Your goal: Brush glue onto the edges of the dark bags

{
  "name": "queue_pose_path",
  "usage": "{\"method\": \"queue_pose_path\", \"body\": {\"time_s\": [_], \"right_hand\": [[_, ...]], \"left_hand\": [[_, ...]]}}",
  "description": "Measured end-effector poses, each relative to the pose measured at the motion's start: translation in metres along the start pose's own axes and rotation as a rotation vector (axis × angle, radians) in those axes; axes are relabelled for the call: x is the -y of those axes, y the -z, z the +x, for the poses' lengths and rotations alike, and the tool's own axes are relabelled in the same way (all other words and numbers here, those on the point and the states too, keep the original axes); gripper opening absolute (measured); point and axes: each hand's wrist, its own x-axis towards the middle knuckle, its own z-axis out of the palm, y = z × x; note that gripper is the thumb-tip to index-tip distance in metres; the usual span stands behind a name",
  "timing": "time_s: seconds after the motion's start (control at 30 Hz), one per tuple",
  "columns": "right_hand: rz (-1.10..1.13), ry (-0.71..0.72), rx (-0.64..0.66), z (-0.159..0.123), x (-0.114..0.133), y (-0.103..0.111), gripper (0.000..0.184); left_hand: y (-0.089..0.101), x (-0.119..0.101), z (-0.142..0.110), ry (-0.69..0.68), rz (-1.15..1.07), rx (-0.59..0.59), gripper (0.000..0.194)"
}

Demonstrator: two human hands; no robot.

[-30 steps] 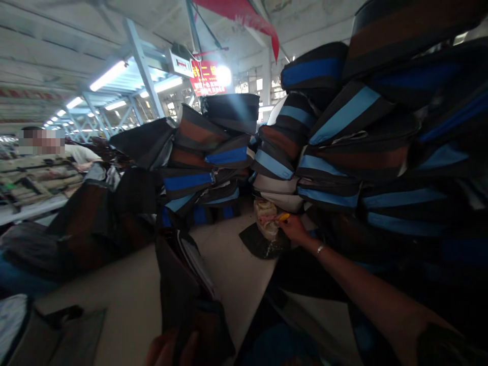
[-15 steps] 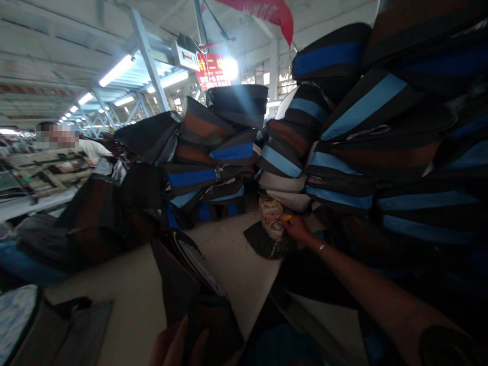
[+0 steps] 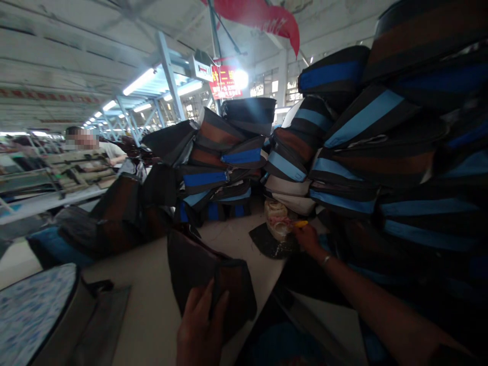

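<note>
Left hand gripped a dark brown-panelled bag at the tabletop's near edge, fingers curled over its rim. Right hand was closed on a small yellow tool beside a roll of tape at the far edge. Likely a tool pickup; next move needs tool brought to bag. Bag interior couldn't be seen. Stacked bags walled the far side.
</note>
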Motion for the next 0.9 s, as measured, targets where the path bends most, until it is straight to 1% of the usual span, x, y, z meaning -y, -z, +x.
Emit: {"method": "queue_pose_path", "body": {"time_s": [0.13, 0.2, 0.27, 0.33, 0.43, 0.5, 0.57, 0.6, 0.67, 0.77, 0.83, 0.9], "right_hand": [[0.056, -0.052, -0.037, -0.009, 0.022, 0.019, 0.035], [0.111, -0.028, -0.058, -0.012, 0.041, 0.032, 0.037], [0.193, 0.036, -0.078, -0.018, 0.068, 0.046, 0.036], [0.287, 0.129, -0.080, -0.030, 0.102, 0.062, 0.036], [0.412, 0.315, -0.012, -0.058, 0.158, 0.082, 0.030], [0.489, 0.538, 0.064, -0.078, 0.190, 0.087, 0.020], [0.471, 0.718, 0.129, -0.091, 0.211, 0.085, 0.013], [0.440, 0.777, 0.156, -0.095, 0.217, 0.082, 0.011], [0.382, 0.864, 0.203, -0.097, 0.219, 0.075, 0.008], [0.310, 0.933, 0.234, -0.090, 0.207, 0.072, 0.008], [0.252, 0.977, 0.200, -0.084, 0.197, 0.078, 0.008], [0.210, 1.022, 0.122, -0.081, 0.193, 0.087, 0.007]], "left_hand": [[0.006, -0.019, 0.007, -0.014, -0.025, 0.048, 0.033], [0.009, -0.026, 0.009, 0.012, -0.047, 0.062, 0.032], [0.009, -0.032, 0.011, 0.041, -0.079, 0.089, 0.031], [0.009, -0.039, 0.011, 0.055, -0.130, 0.138, 0.030], [0.006, -0.048, 0.011, 0.067, -0.192, 0.198, 0.029], [0.004, -0.052, 0.010, 0.077, -0.213, 0.209, 0.031], [0.003, -0.054, 0.009, 0.086, -0.231, 0.204, 0.034], [0.003, -0.054, 0.008, 0.087, -0.237, 0.201, 0.036], [0.004, -0.052, 0.008, 0.087, -0.236, 0.202, 0.037], [0.005, -0.047, 0.007, 0.096, -0.218, 0.187, 0.038], [0.006, -0.044, 0.006, 0.113, -0.217, 0.173, 0.039], [0.006, -0.042, 0.005, 0.131, -0.222, 0.183, 0.040]]}}
